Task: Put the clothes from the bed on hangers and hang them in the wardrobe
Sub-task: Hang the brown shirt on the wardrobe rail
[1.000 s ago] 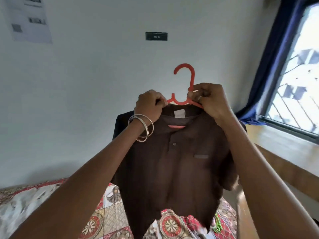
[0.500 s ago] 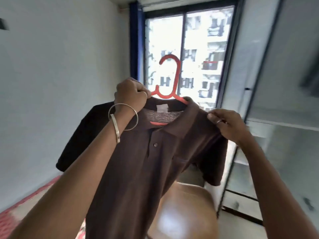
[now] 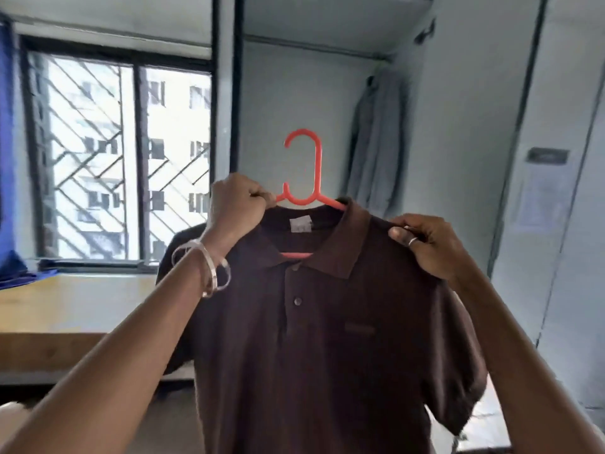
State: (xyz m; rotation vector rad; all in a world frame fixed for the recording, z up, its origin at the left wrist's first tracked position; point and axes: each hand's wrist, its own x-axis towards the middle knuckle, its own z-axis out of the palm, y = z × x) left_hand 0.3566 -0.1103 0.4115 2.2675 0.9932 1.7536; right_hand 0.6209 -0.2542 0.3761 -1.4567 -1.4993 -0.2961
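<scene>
A dark brown polo shirt (image 3: pixel 327 339) hangs on an orange plastic hanger (image 3: pixel 309 172), held up in front of me. My left hand (image 3: pixel 237 204) grips the hanger's left arm together with the shirt's left shoulder. My right hand (image 3: pixel 425 244) pinches the shirt's right shoulder seam just past the collar. The hanger's hook points up, free of any rail. Behind the shirt stands the open wardrobe (image 3: pixel 458 126) with a rail (image 3: pixel 314 47) near its top.
A grey garment (image 3: pixel 373 142) hangs at the right end of the wardrobe rail. A barred window (image 3: pixel 121 158) fills the left, with a blue curtain (image 3: pixel 9 175) beside it and a wooden ledge (image 3: pixel 65 303) below. The wardrobe's door (image 3: pixel 556 191) stands at right.
My view has swung right from the bed and wall past the window to the wardrobe. My right hand left the hanger's neck and moved out to the shirt's right shoulder.
</scene>
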